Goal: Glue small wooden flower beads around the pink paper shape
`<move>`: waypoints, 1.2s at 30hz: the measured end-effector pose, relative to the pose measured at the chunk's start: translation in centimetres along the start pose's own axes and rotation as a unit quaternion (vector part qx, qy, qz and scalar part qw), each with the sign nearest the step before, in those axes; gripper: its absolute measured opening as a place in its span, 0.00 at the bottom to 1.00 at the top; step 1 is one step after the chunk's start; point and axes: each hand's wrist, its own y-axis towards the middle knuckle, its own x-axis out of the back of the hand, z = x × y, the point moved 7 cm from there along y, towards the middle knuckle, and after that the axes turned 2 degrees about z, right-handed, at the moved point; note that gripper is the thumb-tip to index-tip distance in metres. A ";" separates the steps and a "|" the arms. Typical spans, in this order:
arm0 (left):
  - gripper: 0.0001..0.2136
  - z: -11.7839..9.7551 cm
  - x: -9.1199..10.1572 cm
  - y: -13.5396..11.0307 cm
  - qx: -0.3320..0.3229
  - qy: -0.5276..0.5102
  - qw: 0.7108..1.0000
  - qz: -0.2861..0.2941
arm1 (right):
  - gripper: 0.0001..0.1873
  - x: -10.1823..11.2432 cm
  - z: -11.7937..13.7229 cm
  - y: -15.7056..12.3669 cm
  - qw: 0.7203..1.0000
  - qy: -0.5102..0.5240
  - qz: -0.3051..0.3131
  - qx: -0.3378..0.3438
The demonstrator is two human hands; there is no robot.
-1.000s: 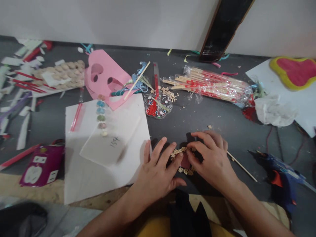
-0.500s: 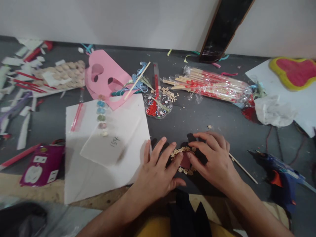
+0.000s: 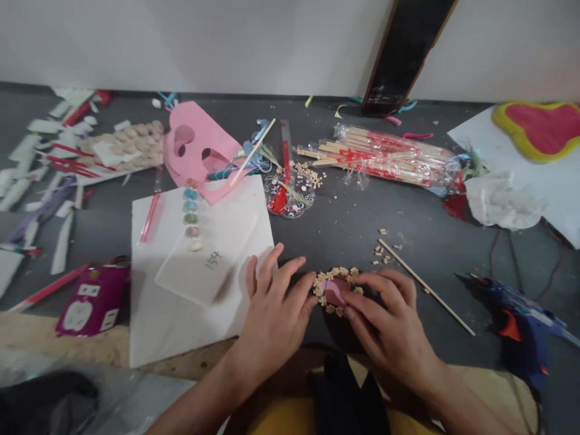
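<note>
Two hands on the piece now in the head view! The left hand (image 3: 278,308) has drawn back from its flat spread over the work; its grip is a pinch, thumb and forefinger closed on the left rim of the oval piece (image 3: 335,290). And the right hand (image 3: 394,320), it's come down lower along the edge, its grip closed on the right side, thumb and fingers at the rim. So the oval sits between the two hands, near the front of the tabletop (image 3: 348,223), pale flower-like bits ringing it; whether it is raised off the surface, I can't tell. Its middle, half covered by fingers a second ago, shows far more: a pink patch with a dark line by it.

Look right: the wooden stick (image 3: 426,287), partly hidden by the hand before, lies in plain sight, with small pale bits (image 3: 379,251) uncovered beside its far end. The glue gun (image 3: 521,320) rests well right of the hands, and the white sheet (image 3: 190,332) lies left, just beside the left hand. The whole scene has shifted slightly in the frame.
</note>
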 end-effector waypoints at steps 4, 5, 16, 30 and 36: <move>0.10 -0.1 -0.1 -0.4 0.002 0.007 1.000 0.003 | 0.13 -0.4 0.5 -0.7 1.000 0.013 -0.001 0.000; 0.10 -0.2 -0.1 -0.5 0.002 0.010 1.000 0.003 | 0.12 -0.4 0.5 -0.8 1.000 0.016 -0.004 -0.001; 0.14 -1.1 -0.4 0.0 -0.012 0.053 0.998 0.012 | 0.10 1.6 -2.8 -0.5 0.994 -0.081 -0.037 -0.066; 0.12 -1.7 -0.7 0.7 -0.031 0.029 0.999 0.015 | 0.08 0.4 -3.6 1.8 0.992 -0.109 0.015 -0.056; 0.09 -2.1 -1.0 -0.3 -0.053 0.001 0.999 -0.009 | 0.08 0.1 -3.7 2.0 0.994 -0.099 0.019 -0.051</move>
